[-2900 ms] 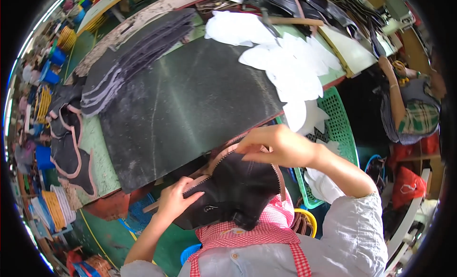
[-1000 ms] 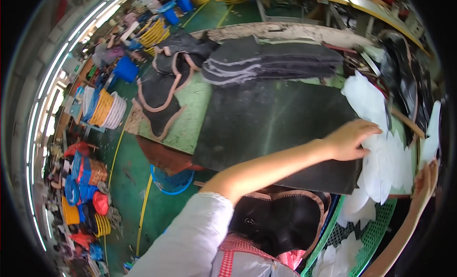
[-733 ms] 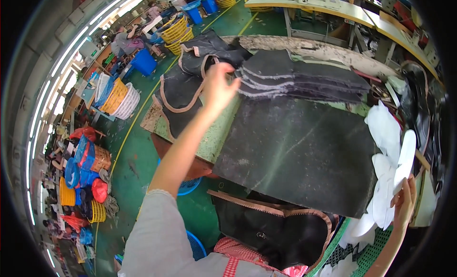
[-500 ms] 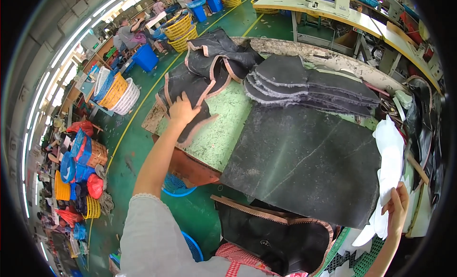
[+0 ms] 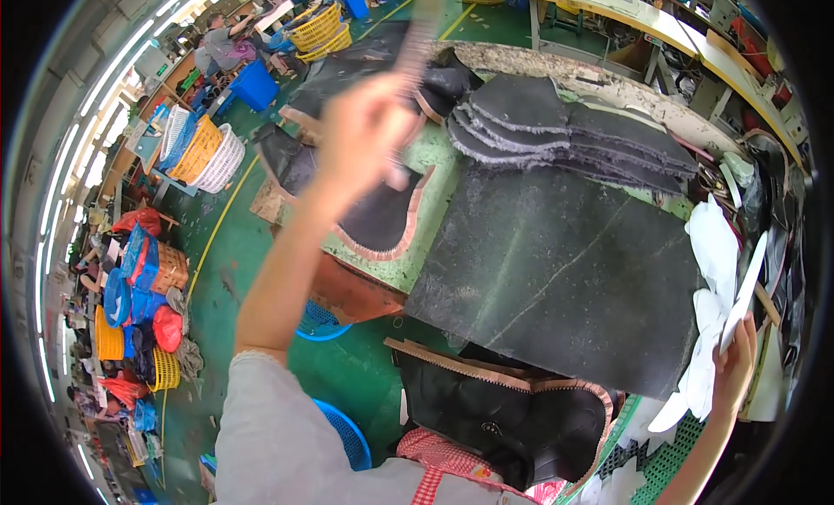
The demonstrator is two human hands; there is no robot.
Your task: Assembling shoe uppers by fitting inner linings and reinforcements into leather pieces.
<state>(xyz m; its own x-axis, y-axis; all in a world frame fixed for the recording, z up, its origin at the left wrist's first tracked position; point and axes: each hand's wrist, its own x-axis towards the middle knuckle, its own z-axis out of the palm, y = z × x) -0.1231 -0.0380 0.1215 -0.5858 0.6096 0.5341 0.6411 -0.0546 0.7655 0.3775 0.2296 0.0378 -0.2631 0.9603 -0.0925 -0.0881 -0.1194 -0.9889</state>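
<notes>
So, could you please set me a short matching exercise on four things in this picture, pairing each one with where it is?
Things:
1. white cut sheet
2. stack of dark grey pieces
3. black piece with tan trim
4. blue crate

Places:
a. on the green floor at the upper left
b. on the person's lap, below the table edge
c. held up in the right hand
d. on the far part of the table, beyond the large dark mat

Pairs: 1-c, 2-d, 3-b, 4-a
</notes>
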